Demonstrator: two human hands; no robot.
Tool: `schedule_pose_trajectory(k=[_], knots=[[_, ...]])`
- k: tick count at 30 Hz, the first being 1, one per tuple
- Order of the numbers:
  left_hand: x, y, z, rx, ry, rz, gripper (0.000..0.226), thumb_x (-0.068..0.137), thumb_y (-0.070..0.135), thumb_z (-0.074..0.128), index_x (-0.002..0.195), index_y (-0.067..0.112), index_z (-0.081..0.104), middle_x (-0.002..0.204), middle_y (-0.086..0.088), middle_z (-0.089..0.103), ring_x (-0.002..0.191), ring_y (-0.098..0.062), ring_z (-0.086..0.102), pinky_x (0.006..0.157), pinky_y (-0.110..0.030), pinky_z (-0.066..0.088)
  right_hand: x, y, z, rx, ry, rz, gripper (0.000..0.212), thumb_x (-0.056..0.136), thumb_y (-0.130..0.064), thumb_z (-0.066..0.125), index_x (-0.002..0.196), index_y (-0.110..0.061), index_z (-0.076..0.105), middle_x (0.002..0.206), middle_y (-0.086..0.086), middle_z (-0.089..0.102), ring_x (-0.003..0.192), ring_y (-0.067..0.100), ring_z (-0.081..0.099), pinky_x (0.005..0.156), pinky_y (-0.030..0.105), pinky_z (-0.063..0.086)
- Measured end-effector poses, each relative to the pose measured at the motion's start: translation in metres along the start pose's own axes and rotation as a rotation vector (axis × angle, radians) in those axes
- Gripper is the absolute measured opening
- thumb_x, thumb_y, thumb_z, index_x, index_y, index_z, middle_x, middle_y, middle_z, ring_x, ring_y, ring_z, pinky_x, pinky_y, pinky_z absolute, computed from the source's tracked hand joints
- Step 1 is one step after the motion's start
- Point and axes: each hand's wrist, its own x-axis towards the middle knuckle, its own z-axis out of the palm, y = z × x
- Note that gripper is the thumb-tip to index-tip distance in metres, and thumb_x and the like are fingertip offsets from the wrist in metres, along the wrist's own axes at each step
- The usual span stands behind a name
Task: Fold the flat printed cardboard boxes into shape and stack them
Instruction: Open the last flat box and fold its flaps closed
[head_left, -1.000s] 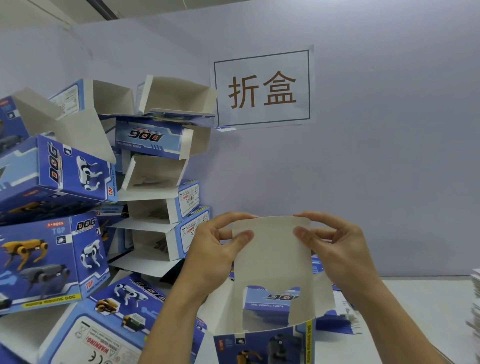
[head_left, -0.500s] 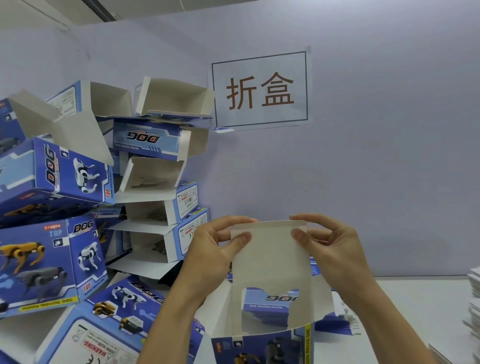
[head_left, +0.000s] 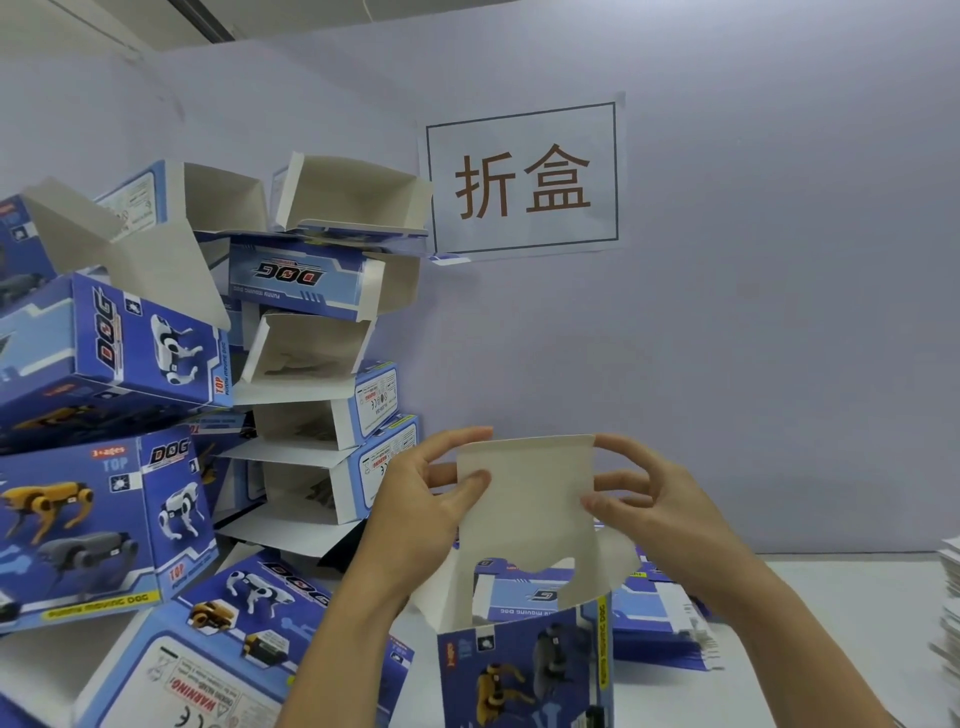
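1. At the bottom centre of the frame stood the blue printed box (head_left: 524, 670), upright on the white table (head_left: 831, 649), its long white top flap (head_left: 530, 499) raised above it.
2. The left hand (head_left: 415, 519) pinched the flap's left edge, thumb in front and fingers curled behind; the right hand (head_left: 660, 504) pinched the right edge the same way. Compared with a second before, the flap's top edge sat slightly lower and its left corner had tipped further toward the camera, while both grips were unchanged.
3. Just behind the box lay flat blue printed cartons (head_left: 660, 618); at the right edge of the frame a pile of white sheets (head_left: 948, 623) showed a little more than before.
4. The left half of the frame held the leaning heap of folded boxes (head_left: 171, 395), open ends facing right, unchanged.
5. Farthest back, on the pale wall (head_left: 779, 312) at upper centre, hung the paper sign (head_left: 522, 179) with two brown characters.
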Motion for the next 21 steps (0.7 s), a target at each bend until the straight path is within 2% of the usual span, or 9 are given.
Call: schedule_pose_trajectory(k=[2, 4, 6, 8, 10, 13, 16, 18, 21], knots=[[0.002, -0.006, -0.001, 0.027, 0.008, -0.035, 0.029, 0.094, 0.012, 0.066, 0.110, 0.037, 0.067, 0.095, 0.004, 0.078, 0.085, -0.011, 0.074, 0.057, -0.021, 0.056, -0.001, 0.000, -0.006, -0.168, -0.073, 0.088, 0.046, 0.089, -0.033, 0.071, 0.125, -0.050, 0.048, 0.101, -0.009, 0.070, 0.089, 0.012, 0.070, 0.074, 0.024, 0.056], [0.003, -0.012, -0.002, 0.052, 0.021, -0.077, 0.029, 0.095, 0.011, 0.065, 0.109, 0.037, 0.062, 0.088, 0.008, 0.077, 0.079, -0.007, 0.073, 0.052, -0.015, 0.051, -0.003, 0.000, -0.012, -0.306, -0.201, 0.209, 0.050, 0.089, -0.048, 0.067, 0.128, -0.055, 0.035, 0.106, -0.006, 0.065, 0.093, 0.016, 0.068, 0.073, 0.025, 0.059], [0.002, -0.016, -0.003, 0.073, 0.019, -0.135, 0.032, 0.094, 0.013, 0.065, 0.103, 0.042, 0.055, 0.084, 0.007, 0.076, 0.071, -0.003, 0.072, 0.049, -0.012, 0.048, -0.004, 0.001, -0.013, -0.346, -0.301, 0.313, 0.047, 0.092, -0.052, 0.060, 0.130, -0.051, 0.033, 0.104, -0.002, 0.067, 0.084, 0.013, 0.070, 0.068, 0.023, 0.059], [0.002, -0.020, -0.003, 0.105, 0.031, -0.196, 0.027, 0.093, 0.020, 0.068, 0.102, 0.040, 0.053, 0.089, 0.005, 0.074, 0.063, 0.001, 0.069, 0.046, -0.011, 0.046, -0.003, 0.003, -0.011, -0.290, -0.326, 0.373, 0.037, 0.098, -0.042, 0.057, 0.130, -0.041, 0.040, 0.093, 0.004, 0.072, 0.068, 0.011, 0.070, 0.067, 0.024, 0.059], [0.001, -0.026, -0.003, 0.141, 0.079, -0.254, 0.020, 0.091, 0.029, 0.071, 0.105, 0.033, 0.057, 0.096, 0.003, 0.071, 0.069, -0.002, 0.069, 0.051, -0.015, 0.048, -0.001, 0.004, -0.009, -0.215, -0.330, 0.388, 0.034, 0.101, -0.027, 0.056, 0.132, -0.036, 0.043, 0.089, 0.009, 0.073, 0.061, 0.012, 0.067, 0.066, 0.025, 0.058], [0.000, -0.036, -0.004, 0.122, 0.166, -0.306, 0.022, 0.088, 0.037, 0.073, 0.103, 0.027, 0.061, 0.104, 0.002, 0.070, 0.087, -0.013, 0.069, 0.061, -0.024, 0.048, -0.002, 0.007, -0.006, -0.178, -0.330, 0.358, 0.038, 0.102, -0.017, 0.053, 0.134, -0.035, 0.043, 0.097, 0.016, 0.070, 0.061, 0.013, 0.066, 0.067, 0.027, 0.058], [0.001, -0.034, -0.003, -0.047, 0.201, -0.332, 0.018, 0.092, 0.038, 0.067, 0.103, 0.025, 0.065, 0.096, 0.000, 0.075, 0.077, -0.014, 0.072, 0.056, -0.022, 0.051, -0.002, 0.008, -0.006, -0.125, -0.290, 0.321, 0.043, 0.101, -0.010, 0.051, 0.138, -0.031, 0.043, 0.084, 0.014, 0.070, 0.060, 0.016, 0.065, 0.063, 0.027, 0.056], [0.002, -0.028, 0.000, -0.232, 0.183, -0.324, 0.024, 0.095, 0.040, 0.059, 0.108, 0.020, 0.066, 0.092, -0.004, 0.077, 0.076, -0.018, 0.073, 0.062, -0.029, 0.052, -0.002, 0.009, -0.006, -0.067, -0.227, 0.306, 0.044, 0.100, -0.005, 0.050, 0.137, -0.028, 0.045, 0.072, 0.010, 0.068, 0.056, 0.018, 0.063, 0.059, 0.026, 0.053], [0.002, -0.021, 0.001, -0.409, 0.108, -0.251, 0.052, 0.082, 0.056, 0.059, 0.119, 0.019, 0.063, 0.104, -0.006, 0.076, 0.096, -0.022, 0.071, 0.082, -0.042, 0.052, 0.001, 0.011, -0.009, 0.021, -0.086, 0.269, 0.045, 0.097, 0.001, 0.049, 0.134, -0.024, 0.052, 0.058, 0.005, 0.063, 0.050, 0.018, 0.054, 0.057, 0.029, 0.048]])
